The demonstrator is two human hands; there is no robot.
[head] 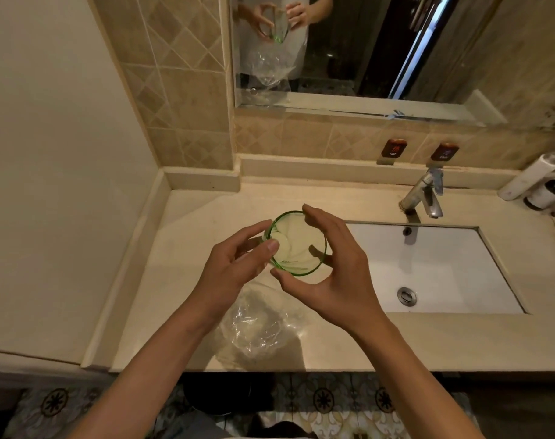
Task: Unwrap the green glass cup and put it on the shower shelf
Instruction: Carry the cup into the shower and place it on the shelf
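The green glass cup (296, 243) is held above the beige countertop (396, 340), mouth towards me, bare of wrapping. My right hand (330, 267) curls round its right side, thumb under the near rim and fingers over the far rim. My left hand (238, 261) holds its left side, thumb on the rim. The clear plastic wrap (257, 324) hangs crumpled just below the cup, over the counter; I cannot tell whether a hand holds it. The mirror (349, 58) reflects both hands, the cup and the wrap. No shower shelf is in view.
A white sink (434, 270) with a chrome tap (425, 194) lies to the right. White bottles (535, 182) stand at the counter's far right. A tiled wall and a plain wall close off the left. Patterned floor tiles lie below the counter edge.
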